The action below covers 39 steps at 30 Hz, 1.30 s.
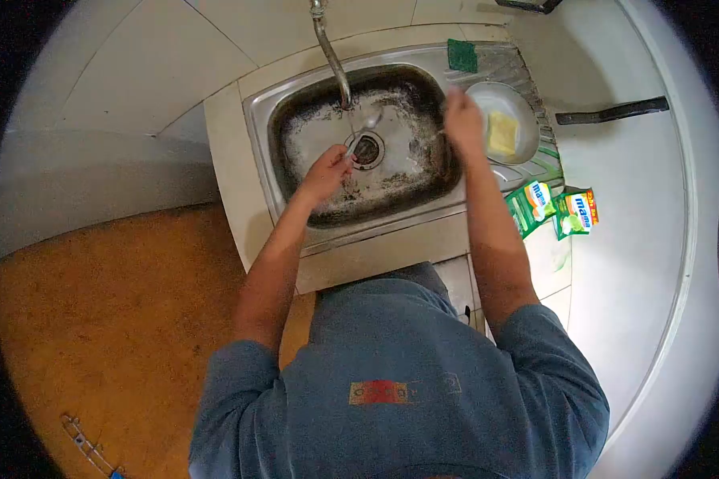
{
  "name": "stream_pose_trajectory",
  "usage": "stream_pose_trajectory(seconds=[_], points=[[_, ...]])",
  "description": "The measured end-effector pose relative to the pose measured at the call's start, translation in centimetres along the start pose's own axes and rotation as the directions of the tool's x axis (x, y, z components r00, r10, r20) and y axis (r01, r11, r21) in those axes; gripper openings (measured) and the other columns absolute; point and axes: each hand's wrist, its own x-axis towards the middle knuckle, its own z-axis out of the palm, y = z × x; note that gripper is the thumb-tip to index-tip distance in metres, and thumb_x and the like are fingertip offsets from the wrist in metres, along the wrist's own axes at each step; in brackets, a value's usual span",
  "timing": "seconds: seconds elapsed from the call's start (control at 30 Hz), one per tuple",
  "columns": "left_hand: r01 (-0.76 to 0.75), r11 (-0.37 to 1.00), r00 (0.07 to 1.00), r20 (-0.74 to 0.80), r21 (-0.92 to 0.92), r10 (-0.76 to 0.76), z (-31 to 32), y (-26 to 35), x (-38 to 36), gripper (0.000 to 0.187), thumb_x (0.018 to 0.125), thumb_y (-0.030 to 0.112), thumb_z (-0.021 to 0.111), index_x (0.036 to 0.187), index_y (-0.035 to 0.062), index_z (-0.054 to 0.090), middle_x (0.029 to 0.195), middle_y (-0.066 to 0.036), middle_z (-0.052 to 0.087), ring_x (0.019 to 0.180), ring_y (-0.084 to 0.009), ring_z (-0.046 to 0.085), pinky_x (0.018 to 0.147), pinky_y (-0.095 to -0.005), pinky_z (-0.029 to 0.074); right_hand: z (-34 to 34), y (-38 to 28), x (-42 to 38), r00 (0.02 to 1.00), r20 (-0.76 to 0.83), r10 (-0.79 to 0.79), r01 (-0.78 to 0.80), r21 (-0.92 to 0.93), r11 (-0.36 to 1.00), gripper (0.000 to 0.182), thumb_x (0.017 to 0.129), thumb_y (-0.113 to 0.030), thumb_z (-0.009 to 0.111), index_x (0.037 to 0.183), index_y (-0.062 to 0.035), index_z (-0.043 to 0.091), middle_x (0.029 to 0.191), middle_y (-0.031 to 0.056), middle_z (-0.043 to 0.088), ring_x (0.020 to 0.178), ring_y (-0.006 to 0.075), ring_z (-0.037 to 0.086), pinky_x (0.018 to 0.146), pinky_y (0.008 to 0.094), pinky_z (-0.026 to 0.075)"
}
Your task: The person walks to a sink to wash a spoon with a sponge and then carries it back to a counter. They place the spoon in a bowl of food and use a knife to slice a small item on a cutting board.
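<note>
My left hand is over the sink, its fingers closed on the handle of a spoon. The spoon's bowl points up and away, above the drain and just below the faucet. Over the sink's right rim is my right hand, smeared by motion, so its fingers cannot be made out. It overlaps the left edge of a white bowl, in which a yellow sponge lies.
A green scouring pad lies on the drainboard behind the bowl. Two green "mama" packets sit on the counter at the right. The stained steel sink is set in a tiled counter. A dark handle juts out at the right.
</note>
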Motion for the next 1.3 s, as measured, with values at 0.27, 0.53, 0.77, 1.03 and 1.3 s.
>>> stream_pose_trajectory(seconds=[0.27, 0.53, 0.77, 1.03, 1.3], points=[[0.043, 0.970, 0.966, -0.259, 0.240, 0.022, -1.8, 0.6, 3.0, 0.021, 0.097, 0.023, 0.049, 0.099, 0.0037, 0.057, 0.066, -0.001, 0.050, 0.056, -0.0106, 0.044, 0.053, -0.0286, 0.038, -5.7, 5.6, 1.8, 0.999, 0.000, -0.045, 0.040, -0.446, 0.894, 0.036, 0.094, -0.030, 0.043, 0.098, 0.0004, 0.062, 0.094, 0.0233, 0.066, 0.089, 0.0434, 0.062, 0.081, 0.0499, 0.048], [0.111, 0.922, 0.955, -0.295, 0.370, 0.004, -3.2, 1.6, -1.1, 0.019, 0.095, 0.018, 0.052, 0.096, 0.0007, 0.060, 0.065, -0.002, 0.051, 0.057, -0.0113, 0.047, 0.054, -0.0288, 0.039, 7.8, -0.7, -1.3, 0.907, 0.296, -0.300, 0.217, 0.282, 0.934, 0.031, 0.099, -0.023, 0.044, 0.106, 0.0020, 0.061, 0.088, 0.0140, 0.070, 0.072, 0.0187, 0.068, 0.062, 0.0310, 0.053], [0.012, 0.944, 0.940, -0.326, 0.329, 0.101, -4.9, 0.6, -5.2, 0.022, 0.097, 0.017, 0.049, 0.105, 0.0002, 0.060, 0.076, -0.007, 0.058, 0.066, -0.0147, 0.055, 0.064, -0.0298, 0.046, 20.8, -1.1, -1.5, 0.881, 0.416, -0.225, 0.274, -0.060, 0.960, 0.020, 0.090, -0.018, 0.058, 0.101, -0.0029, 0.062, 0.078, 0.0115, 0.067, 0.065, 0.0273, 0.064, 0.063, 0.0381, 0.050], [-0.041, 0.755, 0.887, -0.323, 0.654, 0.329, -4.0, 1.3, -2.8, 0.030, 0.095, 0.010, 0.047, 0.122, 0.0049, 0.057, 0.101, -0.021, 0.059, 0.092, -0.0359, 0.058, 0.082, -0.0401, 0.047, 18.0, -5.2, -3.4, 0.645, 0.762, 0.066, -0.656, 0.507, 0.560, 0.027, 0.097, -0.023, 0.049, 0.117, -0.0050, 0.051, 0.078, 0.0056, 0.060, 0.060, 0.0167, 0.056, 0.056, 0.0317, 0.048], [-0.009, 0.833, 0.912, -0.336, 0.553, 0.234, -2.7, 1.3, 0.8, 0.023, 0.089, 0.009, 0.056, 0.110, 0.0045, 0.063, 0.099, -0.019, 0.062, 0.096, -0.0353, 0.060, 0.084, -0.0403, 0.047, 14.5, -2.8, -2.6, 0.703, 0.704, 0.095, -0.578, 0.490, 0.652, 0.034, 0.098, -0.031, 0.046, 0.113, -0.0014, 0.048, 0.093, 0.0138, 0.066, 0.061, 0.0181, 0.060, 0.057, 0.0328, 0.050]])
